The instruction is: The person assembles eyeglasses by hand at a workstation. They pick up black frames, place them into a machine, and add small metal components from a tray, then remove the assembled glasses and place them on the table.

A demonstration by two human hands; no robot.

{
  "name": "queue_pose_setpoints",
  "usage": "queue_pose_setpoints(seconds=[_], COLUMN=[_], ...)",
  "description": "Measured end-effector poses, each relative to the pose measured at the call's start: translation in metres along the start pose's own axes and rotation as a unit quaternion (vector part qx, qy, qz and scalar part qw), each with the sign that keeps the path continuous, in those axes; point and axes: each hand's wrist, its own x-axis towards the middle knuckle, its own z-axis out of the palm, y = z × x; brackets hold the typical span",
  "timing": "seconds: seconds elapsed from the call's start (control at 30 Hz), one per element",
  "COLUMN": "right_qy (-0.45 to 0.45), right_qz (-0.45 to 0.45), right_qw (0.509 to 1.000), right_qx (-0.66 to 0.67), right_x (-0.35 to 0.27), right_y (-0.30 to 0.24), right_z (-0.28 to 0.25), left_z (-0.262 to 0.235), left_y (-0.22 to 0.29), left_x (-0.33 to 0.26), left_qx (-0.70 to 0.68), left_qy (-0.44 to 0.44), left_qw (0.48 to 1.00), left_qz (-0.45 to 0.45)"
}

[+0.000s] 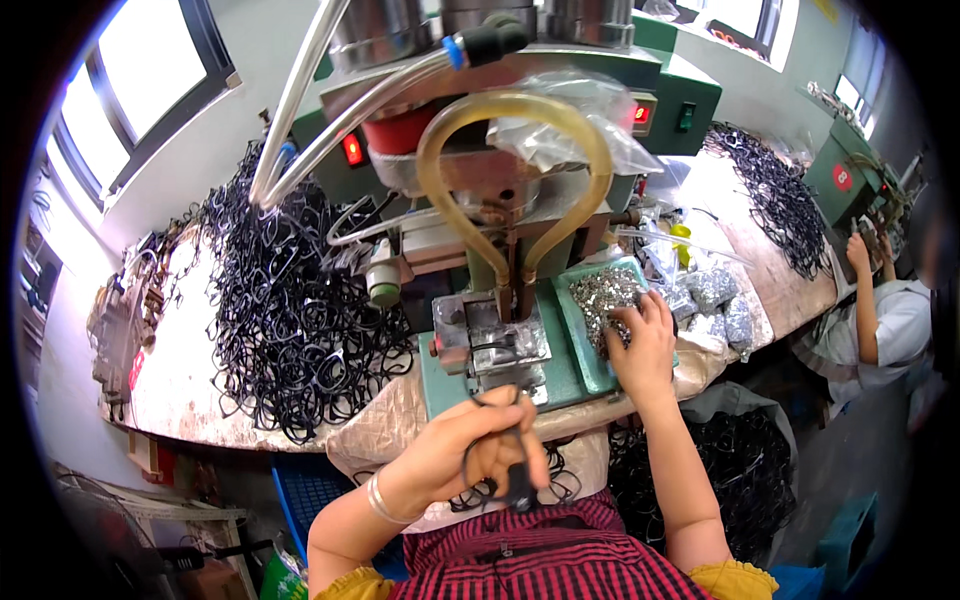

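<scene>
My left hand (485,445) is closed on a thin black looped part (519,485), blurred, in front of the press. Its exact kind is hard to make out. To the right, my right hand (645,345) reaches into a green tray (597,374) of small silvery metal pieces (600,300). Its fingers are bent and apart, with the tips among the pieces; nothing shows gripped between them. Between and beyond my hands stands the press's metal fixture (510,347), with a dark piece lying across it. A yellowish tube (598,150) loops above it.
A large heap of black looped parts (290,300) covers the bench at left; another heap (765,195) lies far right. Plastic bags of metal pieces (712,288) sit beyond the tray. A sack of black parts (720,460) stands below the bench. A co-worker (880,320) works at far right.
</scene>
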Motion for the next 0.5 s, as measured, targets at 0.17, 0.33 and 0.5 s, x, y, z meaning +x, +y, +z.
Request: queue_pose_setpoints(seconds=[0.17,0.33,0.5], right_qy=[0.038,0.025,-0.026], right_qz=[0.006,0.058,0.077], right_qw=[0.995,0.978,0.967], right_qx=[0.091,0.2,0.24], right_x=[0.011,0.002,0.012], right_y=[0.006,0.03,0.02], right_z=[0.002,0.012,0.016], left_z=[0.013,0.011,-0.016], left_y=[-0.021,-0.025,-0.035], left_x=[0.02,0.024,0.02], left_qx=[-0.059,-0.061,0.007], left_qy=[0.119,0.091,0.005], left_qw=[0.991,0.993,0.997], left_qz=[0.029,0.047,0.071])
